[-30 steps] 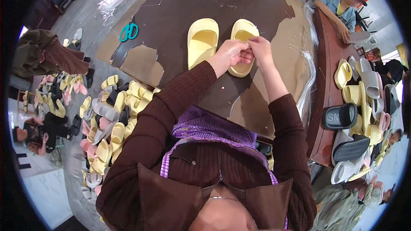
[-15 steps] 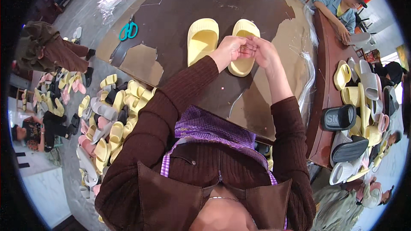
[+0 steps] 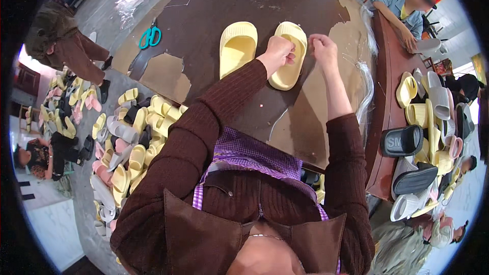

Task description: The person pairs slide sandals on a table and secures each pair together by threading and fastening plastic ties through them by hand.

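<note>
Two pale yellow slide slippers lie side by side before me on the brown table covering point(image 3: 219, 0). My left hand point(image 3: 280, 52) hovers over the middle of the right-hand slipper point(image 3: 286, 77), its fingers curled in. Just right of that slipper, my right hand point(image 3: 324, 52) is raised with thumb and fingers pinched. Whatever either hand grips, perhaps something very thin, does not show. The left-hand slipper point(image 3: 237, 51) stands apart from both hands. Farther left lie teal-handled scissors point(image 3: 150, 36).
Torn brown paper point(image 3: 165, 77) shows at the table's edges, with a bundle of clear strands point(image 3: 368, 89) at right. Slippers pile up on the floor point(image 3: 135, 158) at left and on a right-hand table point(image 3: 381, 165). One person point(image 3: 400, 10) sits at upper right; another point(image 3: 66, 46) stands at left.
My hands, together over the right-hand slipper half a second ago, have moved apart. The right has gone right and the left slightly left, both with fingers drawn in. The person at left has shifted.
</note>
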`<act>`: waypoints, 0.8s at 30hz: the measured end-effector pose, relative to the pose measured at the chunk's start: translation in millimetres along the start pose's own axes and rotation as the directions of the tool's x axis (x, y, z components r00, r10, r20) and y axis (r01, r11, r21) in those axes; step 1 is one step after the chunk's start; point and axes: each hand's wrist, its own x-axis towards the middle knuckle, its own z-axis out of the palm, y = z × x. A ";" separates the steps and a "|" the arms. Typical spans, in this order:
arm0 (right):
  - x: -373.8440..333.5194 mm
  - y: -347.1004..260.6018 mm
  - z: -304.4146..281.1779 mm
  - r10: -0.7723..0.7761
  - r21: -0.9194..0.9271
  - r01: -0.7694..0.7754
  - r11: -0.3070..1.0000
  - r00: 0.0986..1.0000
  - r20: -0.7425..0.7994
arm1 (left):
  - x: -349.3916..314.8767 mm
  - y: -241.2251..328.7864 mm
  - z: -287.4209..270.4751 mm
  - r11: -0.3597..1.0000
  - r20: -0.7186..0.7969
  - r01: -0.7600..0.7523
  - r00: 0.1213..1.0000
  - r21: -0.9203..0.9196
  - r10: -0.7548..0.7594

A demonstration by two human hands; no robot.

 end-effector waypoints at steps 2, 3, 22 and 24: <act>24.7 15.9 7.6 -0.103 -0.030 0.101 0.994 0.993 -0.064 | -3.2 -0.3 2.4 1.000 -0.033 -0.010 0.999 0.024 0.010; 37.2 23.9 14.3 -0.206 -0.065 0.200 0.978 0.971 -0.123 | -3.8 -0.1 2.5 0.999 -0.053 -0.016 0.998 0.035 0.018; 22.1 -9.7 32.5 -0.070 -0.327 0.160 0.931 0.961 0.269 | -58.3 -23.4 -23.8 0.999 0.141 -0.047 0.989 0.021 0.044; 23.9 -17.0 43.6 -0.040 -0.383 0.120 0.916 0.977 0.211 | -58.1 -24.0 -22.9 0.998 0.138 -0.054 0.989 0.031 0.049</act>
